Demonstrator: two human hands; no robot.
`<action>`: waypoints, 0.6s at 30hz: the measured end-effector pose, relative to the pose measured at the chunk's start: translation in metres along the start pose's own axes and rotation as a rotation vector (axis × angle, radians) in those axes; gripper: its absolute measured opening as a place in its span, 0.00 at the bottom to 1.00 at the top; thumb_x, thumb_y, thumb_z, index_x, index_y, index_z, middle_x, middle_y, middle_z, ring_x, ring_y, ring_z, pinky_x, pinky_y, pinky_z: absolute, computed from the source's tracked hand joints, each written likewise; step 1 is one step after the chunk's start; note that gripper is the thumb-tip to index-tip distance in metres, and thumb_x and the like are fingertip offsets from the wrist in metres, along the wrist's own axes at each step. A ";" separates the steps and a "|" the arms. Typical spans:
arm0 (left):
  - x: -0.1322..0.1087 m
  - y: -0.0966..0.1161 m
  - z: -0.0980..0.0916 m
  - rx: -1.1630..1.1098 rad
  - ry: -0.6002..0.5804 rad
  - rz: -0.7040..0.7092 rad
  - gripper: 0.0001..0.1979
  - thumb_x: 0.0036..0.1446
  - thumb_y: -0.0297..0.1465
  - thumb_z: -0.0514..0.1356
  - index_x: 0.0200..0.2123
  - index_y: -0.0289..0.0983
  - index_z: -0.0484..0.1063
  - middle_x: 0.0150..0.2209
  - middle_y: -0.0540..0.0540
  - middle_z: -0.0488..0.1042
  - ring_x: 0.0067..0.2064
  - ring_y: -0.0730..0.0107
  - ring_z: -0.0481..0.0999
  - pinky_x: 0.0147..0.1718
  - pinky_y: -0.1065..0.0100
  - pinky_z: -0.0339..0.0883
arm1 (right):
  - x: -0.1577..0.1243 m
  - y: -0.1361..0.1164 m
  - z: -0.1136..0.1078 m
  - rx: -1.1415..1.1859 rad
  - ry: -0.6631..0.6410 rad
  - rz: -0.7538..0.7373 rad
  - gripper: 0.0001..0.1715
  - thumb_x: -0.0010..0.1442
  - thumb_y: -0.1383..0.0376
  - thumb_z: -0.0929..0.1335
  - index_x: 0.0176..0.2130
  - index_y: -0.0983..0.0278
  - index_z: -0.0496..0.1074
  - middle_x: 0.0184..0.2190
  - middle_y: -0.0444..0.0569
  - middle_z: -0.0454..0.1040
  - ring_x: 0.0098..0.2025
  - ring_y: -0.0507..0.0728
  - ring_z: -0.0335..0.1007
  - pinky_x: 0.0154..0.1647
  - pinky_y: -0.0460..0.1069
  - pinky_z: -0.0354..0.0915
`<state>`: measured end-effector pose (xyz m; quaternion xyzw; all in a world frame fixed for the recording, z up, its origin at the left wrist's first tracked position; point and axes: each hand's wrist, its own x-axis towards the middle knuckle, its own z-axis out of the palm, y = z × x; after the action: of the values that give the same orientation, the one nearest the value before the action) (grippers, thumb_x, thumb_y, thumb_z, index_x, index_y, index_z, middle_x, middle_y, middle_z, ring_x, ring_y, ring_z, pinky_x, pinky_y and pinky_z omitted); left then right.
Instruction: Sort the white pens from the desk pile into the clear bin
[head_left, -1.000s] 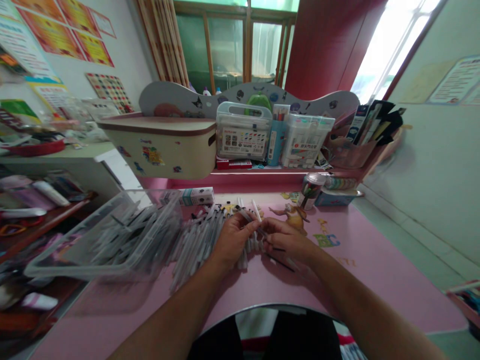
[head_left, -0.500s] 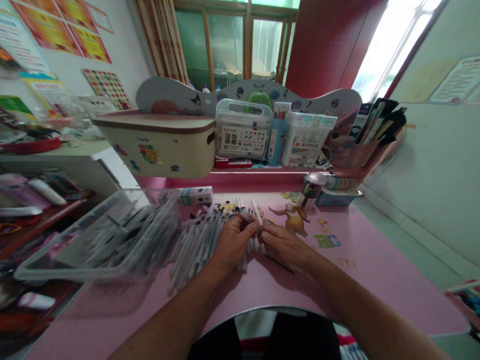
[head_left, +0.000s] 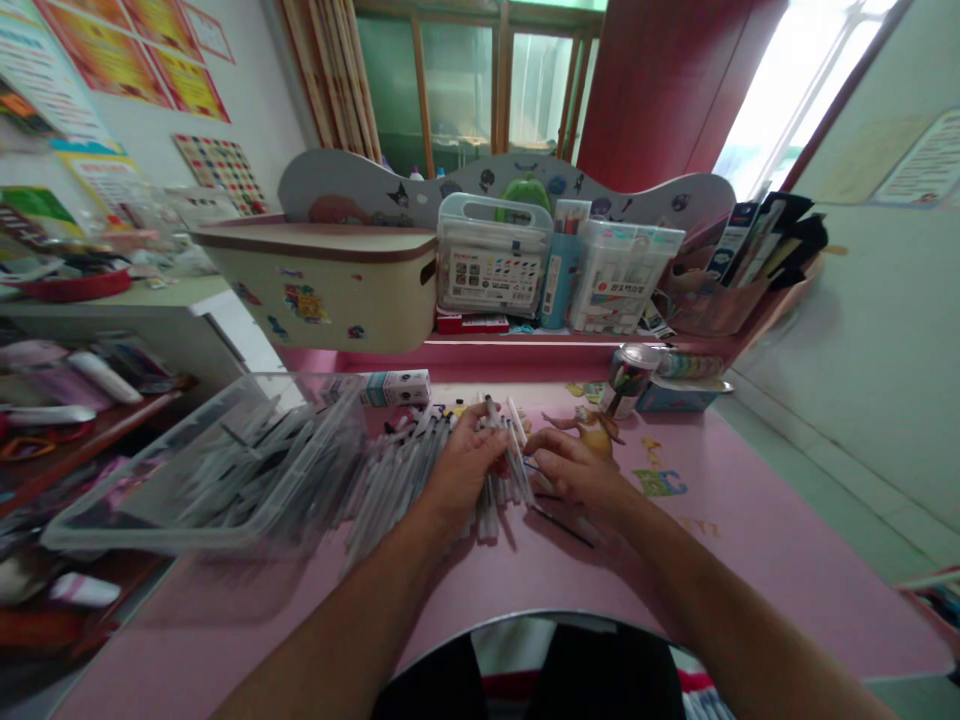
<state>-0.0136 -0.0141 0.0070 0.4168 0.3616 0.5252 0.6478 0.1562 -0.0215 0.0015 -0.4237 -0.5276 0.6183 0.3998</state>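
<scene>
My left hand (head_left: 466,462) is closed around a slim clear pen (head_left: 490,406) whose dark end stands up above the fingers. To its right, my right hand (head_left: 576,468) is held low over the table with curled fingers, thumb and forefinger close together; anything in them is too small to make out. Between and below the hands lie several white and clear pens (head_left: 489,520). A thin black pen refill (head_left: 564,528) rests on the table below my right hand. More clear pens with dark ends (head_left: 397,485) are laid side by side left of my left hand.
On the pink table (head_left: 735,560), a clear plastic bin (head_left: 225,540) full of pens stands at the left. Behind are a small white box (head_left: 397,387) and a jar of pens (head_left: 630,375). The raised shelf bears a lidded cream box (head_left: 337,300) and marker cases (head_left: 491,265).
My hands have moved apart: the right one has drawn away to the right and the left stays on a pen. The view has shifted slightly.
</scene>
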 end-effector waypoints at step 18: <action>-0.002 -0.006 -0.008 -0.324 -0.323 -0.362 0.09 0.54 0.29 0.62 0.40 0.34 0.74 0.18 0.53 0.62 0.18 0.80 0.58 0.18 0.77 0.59 | 0.015 0.018 -0.004 0.244 0.099 0.110 0.27 0.56 0.49 0.69 0.20 0.63 0.59 0.12 0.34 0.50 0.13 0.43 0.39 0.12 0.41 0.37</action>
<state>-0.0191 -0.0155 -0.0022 0.3147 0.2335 0.3789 0.8384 0.1547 -0.0078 -0.0178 -0.4301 -0.4039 0.6772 0.4396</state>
